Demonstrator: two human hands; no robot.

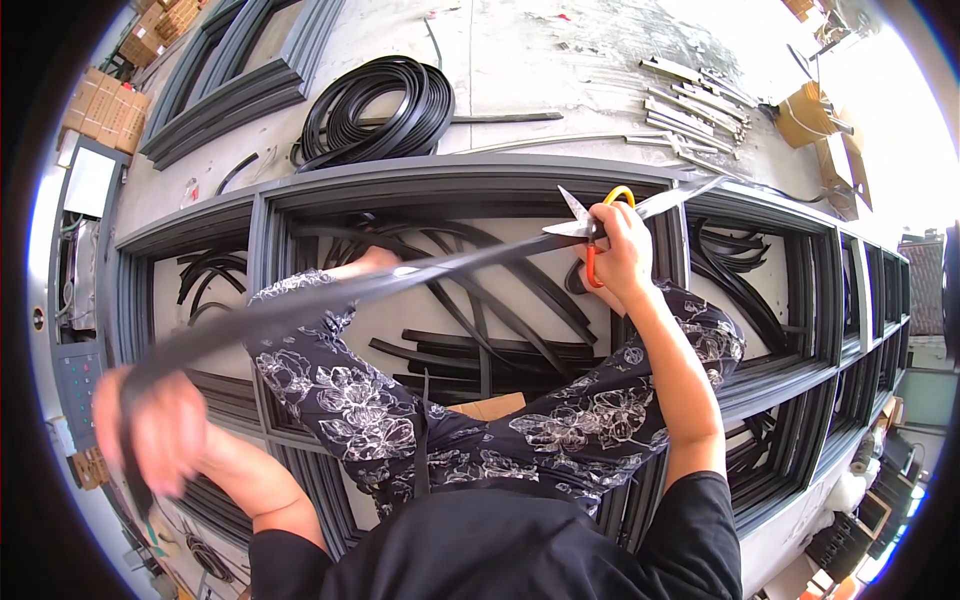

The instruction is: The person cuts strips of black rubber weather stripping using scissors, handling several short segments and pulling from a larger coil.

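One left hand (165, 430) tight on a black strip (330, 297), right hand (622, 250) round open orange-handled scissors (577, 208)

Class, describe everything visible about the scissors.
The scissors have two silvery, metal-looking blades and orange, plastic-looking handle loops. The right hand holds them, blades spread open, one pointing left, the other angled up the picture. They sit over the dark frame, near the black strip; contact there is unclear.

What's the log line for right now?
left hand: holding black strip | right hand: holding scissors, blades open | nearby: grey frame, black coil
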